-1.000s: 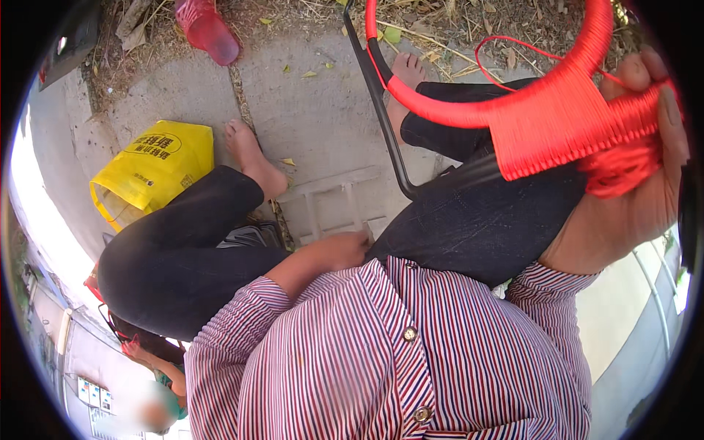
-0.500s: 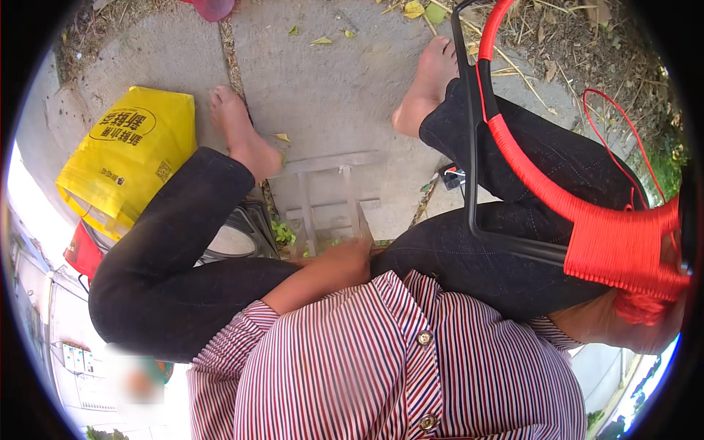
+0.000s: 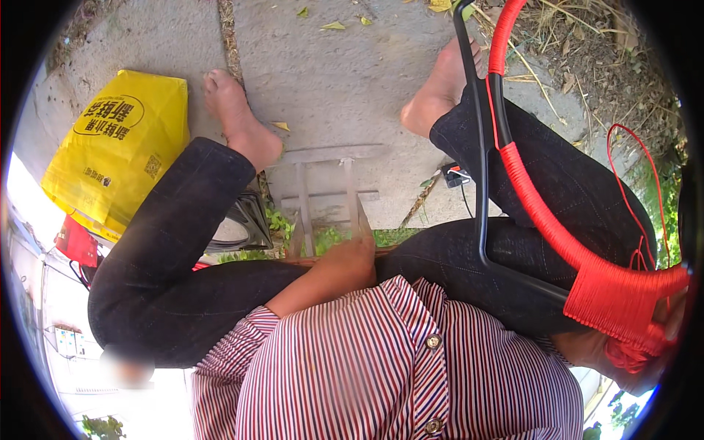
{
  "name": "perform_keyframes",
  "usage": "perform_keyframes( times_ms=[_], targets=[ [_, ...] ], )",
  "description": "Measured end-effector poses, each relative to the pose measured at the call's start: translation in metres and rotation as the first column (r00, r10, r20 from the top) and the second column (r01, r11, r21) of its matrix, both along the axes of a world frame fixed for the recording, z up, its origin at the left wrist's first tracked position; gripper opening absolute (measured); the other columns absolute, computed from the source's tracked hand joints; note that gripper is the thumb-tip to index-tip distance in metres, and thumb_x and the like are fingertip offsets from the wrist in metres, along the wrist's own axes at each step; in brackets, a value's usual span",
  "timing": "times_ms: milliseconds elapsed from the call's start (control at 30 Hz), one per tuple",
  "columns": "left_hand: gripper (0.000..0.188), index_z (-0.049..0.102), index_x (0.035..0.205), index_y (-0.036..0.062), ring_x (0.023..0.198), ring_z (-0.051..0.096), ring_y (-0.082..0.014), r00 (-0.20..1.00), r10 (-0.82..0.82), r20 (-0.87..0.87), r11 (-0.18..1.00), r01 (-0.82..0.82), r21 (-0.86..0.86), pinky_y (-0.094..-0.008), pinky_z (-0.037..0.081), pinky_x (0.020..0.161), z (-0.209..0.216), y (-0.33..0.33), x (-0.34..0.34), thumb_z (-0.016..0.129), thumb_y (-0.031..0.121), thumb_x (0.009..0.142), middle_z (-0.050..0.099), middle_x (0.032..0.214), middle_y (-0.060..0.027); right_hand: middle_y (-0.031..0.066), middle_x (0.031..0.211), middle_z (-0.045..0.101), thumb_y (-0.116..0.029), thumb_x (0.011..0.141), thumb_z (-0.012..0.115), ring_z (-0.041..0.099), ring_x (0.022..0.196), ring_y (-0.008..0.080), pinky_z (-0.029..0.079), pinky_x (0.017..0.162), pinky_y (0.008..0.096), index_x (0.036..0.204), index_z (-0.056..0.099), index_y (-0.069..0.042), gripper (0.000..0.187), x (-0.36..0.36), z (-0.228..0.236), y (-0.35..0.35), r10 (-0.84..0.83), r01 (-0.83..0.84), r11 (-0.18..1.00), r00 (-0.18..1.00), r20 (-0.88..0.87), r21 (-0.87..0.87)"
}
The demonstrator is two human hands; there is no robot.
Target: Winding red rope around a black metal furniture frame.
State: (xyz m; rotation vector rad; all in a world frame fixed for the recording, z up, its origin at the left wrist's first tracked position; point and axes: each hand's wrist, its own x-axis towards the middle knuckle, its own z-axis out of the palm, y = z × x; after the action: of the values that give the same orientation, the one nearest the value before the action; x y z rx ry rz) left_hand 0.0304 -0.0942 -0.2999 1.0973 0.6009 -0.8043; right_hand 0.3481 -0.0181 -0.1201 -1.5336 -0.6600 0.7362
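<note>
A black metal frame (image 3: 479,183) with a curved bar wound in red cord (image 3: 535,209) leans across my right thigh. At the right edge, my right hand (image 3: 612,359) is closed on a bunch of the red cord below a wide, tightly wrapped section. Its fingers are partly cut off by the picture's rim. A thin red strand loops up beyond the frame. My left hand (image 3: 345,262) rests between my thighs at the front edge of the seat. Its fingers are curled, and whatever they grip is hidden.
A yellow bag (image 3: 121,154) stands left of my left leg, with a red object (image 3: 76,242) behind it. Grey metal legs (image 3: 323,155) stand on the paving before me. A small black-and-orange item (image 3: 456,174) lies near my right shin. Dry straw (image 3: 579,59) covers the far right ground.
My right hand and the cord-wrapped part of the frame have moved lower in the view. The red loop has shifted right. My left hand has stayed in about the same place.
</note>
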Motion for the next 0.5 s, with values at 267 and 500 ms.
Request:
perform_keyframes(
  times_ms=[267, 500],
  targets=[
    [0.049, 0.051, 0.130, 0.0033, 0.108, 0.057, -0.0404, 0.956, -0.113, 0.271, 0.985, 0.143, -0.094, -0.0464, 0.044, 0.093, -0.030, -0.014, 0.011, 0.047, 0.029, 0.089, 0.058, 0.115, -0.0285, 0.0135, 0.092, 0.057, -0.009, 0.088, 0.051, 0.058, 0.089, 0.0264, 0.048, 0.077, 0.0372, 0.101, 0.051, -0.001, 0.016, -0.001, -0.001, 0.002, -0.012, 0.012, 1.000, 0.999, 0.031, 0.004],
    [0.044, 0.059, 0.119, 0.0052, 0.106, 0.059, -0.0369, 0.996, -0.070, -0.055, 0.878, 0.035, -0.478, -0.0433, 0.044, 0.089, -0.042, -0.004, 0.015, 0.051, 0.029, 0.084, 0.063, 0.111, -0.0220, 0.0132, 0.093, 0.056, -0.009, 0.088, 0.050, 0.057, 0.090, 0.0275, 0.048, 0.076, 0.0385, 0.101, 0.050, -0.001, 0.015, 0.004, -0.026, 0.021, -0.063, 0.064, 0.998, 0.992, 0.107, -0.009]
  ],
)
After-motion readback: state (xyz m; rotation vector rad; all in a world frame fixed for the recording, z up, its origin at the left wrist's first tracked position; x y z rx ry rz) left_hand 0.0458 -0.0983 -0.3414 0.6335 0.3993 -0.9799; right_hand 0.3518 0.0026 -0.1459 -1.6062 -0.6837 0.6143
